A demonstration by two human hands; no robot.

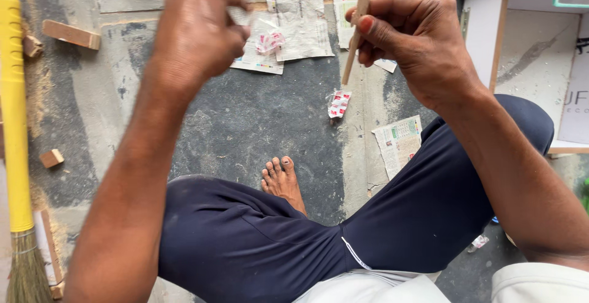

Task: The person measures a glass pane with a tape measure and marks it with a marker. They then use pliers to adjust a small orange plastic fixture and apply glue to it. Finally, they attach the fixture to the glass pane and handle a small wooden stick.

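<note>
As right hand (pixel 417 45) grips stick (pixel 359 23), left hand (pixel 196 30) blurred

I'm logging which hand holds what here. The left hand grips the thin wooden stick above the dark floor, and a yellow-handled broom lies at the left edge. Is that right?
Not quite: the head view shows the right hand gripping the thin wooden stick, not the left hand, which is a blurred fist beside it. The rest stands: dark floor below, yellow-handled broom at the left edge.

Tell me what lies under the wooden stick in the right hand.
Below the wooden stick, held in the right hand, lie newspaper sheets and a small red-and-white wrapper on the floor. The hand hides part of the paper.
</note>
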